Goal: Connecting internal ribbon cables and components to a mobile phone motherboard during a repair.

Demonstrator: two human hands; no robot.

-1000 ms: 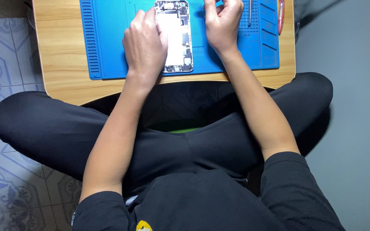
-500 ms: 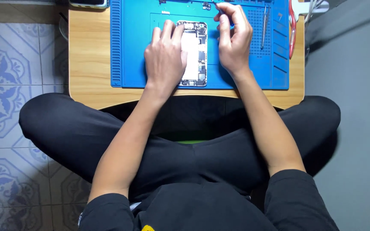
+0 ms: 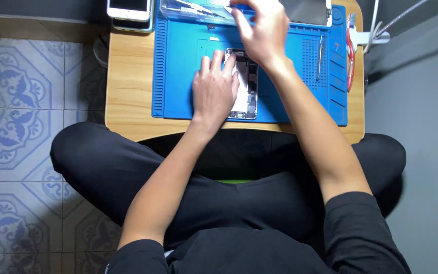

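From the head camera I look down on a low wooden desk (image 3: 128,101) carrying a blue repair mat (image 3: 178,76), with an opened smartphone (image 3: 247,89) lying near the mat's middle, its long axis running near-to-far. My left hand (image 3: 214,91) rests flat on the phone's left side, fingers spread and extended, pinning it down without gripping it. My right hand (image 3: 262,30) is lifted beyond the phone's far end, over the far edge of the mat by a clear tool tray (image 3: 188,9); its fingers are curled and pinched together near a small blue item at the fingertips, though I cannot tell if it has hold of anything. So the phone lies directly under the left hand, and just near of the right. A slim metal tool (image 3: 320,58) lies on the mat's right section, red-handled tweezers (image 3: 351,56) just right of it, a detached screen panel (image 3: 305,11) at the far right, and a white phone (image 3: 129,9) at the far left corner.
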